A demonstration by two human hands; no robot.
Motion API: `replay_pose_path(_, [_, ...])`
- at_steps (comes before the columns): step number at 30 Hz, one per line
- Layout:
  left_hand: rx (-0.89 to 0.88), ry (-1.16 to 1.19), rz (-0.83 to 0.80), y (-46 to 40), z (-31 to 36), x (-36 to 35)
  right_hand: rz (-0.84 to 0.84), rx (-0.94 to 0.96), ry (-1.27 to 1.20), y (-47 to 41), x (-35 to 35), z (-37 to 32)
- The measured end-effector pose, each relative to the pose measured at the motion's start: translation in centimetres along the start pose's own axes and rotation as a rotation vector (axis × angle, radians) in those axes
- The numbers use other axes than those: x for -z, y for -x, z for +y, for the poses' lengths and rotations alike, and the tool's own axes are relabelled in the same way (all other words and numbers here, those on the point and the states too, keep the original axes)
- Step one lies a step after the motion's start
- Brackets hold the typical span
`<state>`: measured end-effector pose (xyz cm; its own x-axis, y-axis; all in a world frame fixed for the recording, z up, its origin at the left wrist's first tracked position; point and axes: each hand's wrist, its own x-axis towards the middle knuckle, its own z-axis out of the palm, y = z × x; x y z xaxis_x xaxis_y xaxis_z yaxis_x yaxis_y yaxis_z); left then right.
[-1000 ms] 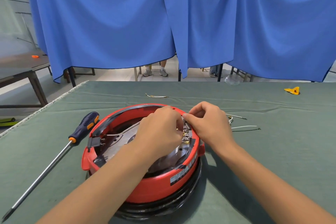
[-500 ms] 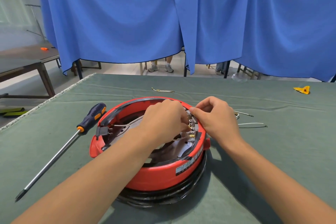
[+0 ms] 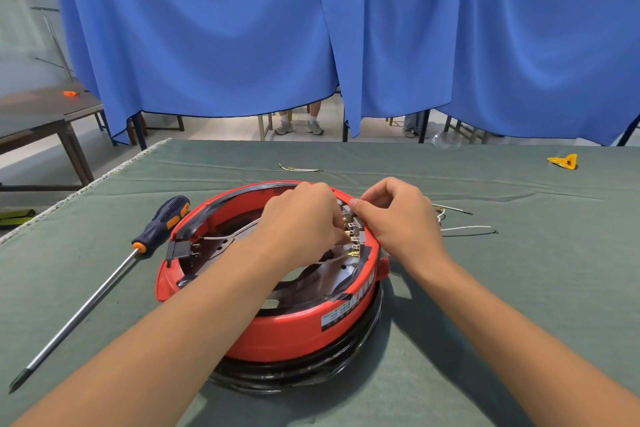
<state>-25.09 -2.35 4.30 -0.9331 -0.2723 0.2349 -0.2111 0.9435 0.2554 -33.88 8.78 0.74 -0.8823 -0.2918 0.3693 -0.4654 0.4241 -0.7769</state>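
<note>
Both busy at the rim of the red housing [image 3: 294,333]; left grip [image 3: 301,222] pinches a brass terminal [image 3: 348,234]; right grip [image 3: 398,218] clamps the terminal strip [image 3: 357,228].

Your one head-worn camera looks forward and down from above your forearms. It sits close to your left hand [image 3: 301,218] and right hand [image 3: 401,218], centred in frame. The blue curtain [image 3: 207,28] closes the view well beyond them.
</note>
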Motion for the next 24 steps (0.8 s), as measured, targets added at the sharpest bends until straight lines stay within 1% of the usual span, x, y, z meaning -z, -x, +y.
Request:
replay_pose_path(9, [-0.011, 0.019, 0.002, -0.02, -0.02, -0.23, 0.007, 0.000, 0.006, -0.01, 0.07, 0.00])
replay_pose_path(17, [-0.046, 0.137, -0.058, 0.20, -0.74, -0.33, 0.003, 0.005, -0.010, 0.04, 0.09, -0.01])
replay_pose_path(24, [0.003, 0.121, -0.007, 0.20, -0.47, -0.29, 0.005, 0.006, -0.020, 0.07, 0.01, -0.03])
